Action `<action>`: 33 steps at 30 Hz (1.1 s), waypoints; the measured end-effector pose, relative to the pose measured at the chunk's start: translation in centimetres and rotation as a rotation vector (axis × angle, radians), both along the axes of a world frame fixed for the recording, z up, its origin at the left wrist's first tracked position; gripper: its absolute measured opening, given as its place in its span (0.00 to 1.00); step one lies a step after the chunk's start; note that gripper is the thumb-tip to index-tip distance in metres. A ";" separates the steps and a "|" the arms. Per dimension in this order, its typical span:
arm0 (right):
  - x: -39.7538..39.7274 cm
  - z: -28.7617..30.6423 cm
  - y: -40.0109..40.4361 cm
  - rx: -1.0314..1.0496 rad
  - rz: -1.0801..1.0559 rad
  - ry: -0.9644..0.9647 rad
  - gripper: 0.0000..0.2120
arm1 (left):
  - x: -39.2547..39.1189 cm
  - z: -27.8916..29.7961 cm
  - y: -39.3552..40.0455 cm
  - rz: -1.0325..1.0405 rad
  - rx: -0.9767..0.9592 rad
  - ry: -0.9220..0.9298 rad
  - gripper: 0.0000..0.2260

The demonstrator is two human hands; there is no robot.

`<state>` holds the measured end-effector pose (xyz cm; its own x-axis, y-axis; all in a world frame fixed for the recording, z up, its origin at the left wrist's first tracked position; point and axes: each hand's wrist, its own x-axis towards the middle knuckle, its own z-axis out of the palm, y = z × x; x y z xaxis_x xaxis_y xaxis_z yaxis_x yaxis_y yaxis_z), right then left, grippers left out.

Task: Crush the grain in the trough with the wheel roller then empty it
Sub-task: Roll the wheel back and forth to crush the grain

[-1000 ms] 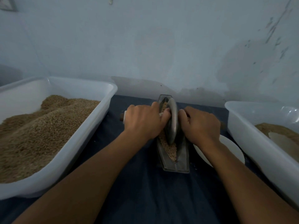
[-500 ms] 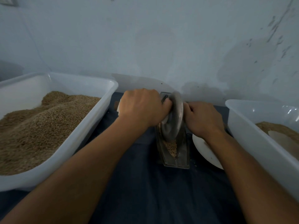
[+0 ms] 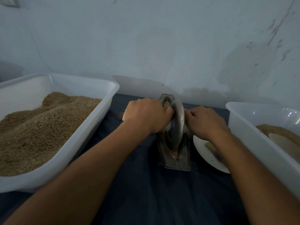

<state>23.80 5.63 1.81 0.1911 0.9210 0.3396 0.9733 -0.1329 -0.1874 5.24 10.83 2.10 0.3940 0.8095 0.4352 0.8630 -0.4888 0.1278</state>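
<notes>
No readable labels or writing anywhere. My left hand [image 3: 146, 115] and right hand [image 3: 207, 121] are each wrapped around a handle stub on either side of the wheel roller [image 3: 177, 123], fingers curled tight. Roller is a grey metal disc, dull finish, standing on edge in the trough [image 3: 177, 163], tilted a bit. Trough is a narrow boat-shaped metal channel on a flat base, sitting on dark blue cloth [image 3: 146, 192] between my forearms. Grain [image 3: 172, 153] in the trough: coarse tan bits visible at the near end under the disc and some at the far end behind it.

Left: white plastic tub [image 3: 100, 109], smooth, heaped with tan grain. Right: second white tub [image 3: 243, 127], less full, something pale lying in it that I can't identify. White plate [image 3: 204, 151] just right of the trough, partly hidden by my right wrist, with a small brush-like thing on it, blurry. Pale stained wall [image 3: 162, 46] behind.
</notes>
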 end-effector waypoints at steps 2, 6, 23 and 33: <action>0.1 0.8 -0.3 -0.070 0.008 0.041 0.32 | 0.0 0.4 -0.2 -0.018 0.007 -0.009 0.27; -0.1 2.0 -1.2 -0.276 0.076 0.118 0.31 | -0.2 0.8 -0.3 -0.035 -0.048 0.019 0.27; 0.5 -0.7 1.0 -0.076 -0.005 -0.039 0.29 | 0.9 -1.0 0.4 0.013 -0.021 0.030 0.24; 1.3 -0.8 4.1 -0.012 -0.026 -0.062 0.26 | 1.4 -1.3 3.4 0.048 -0.097 -0.010 0.22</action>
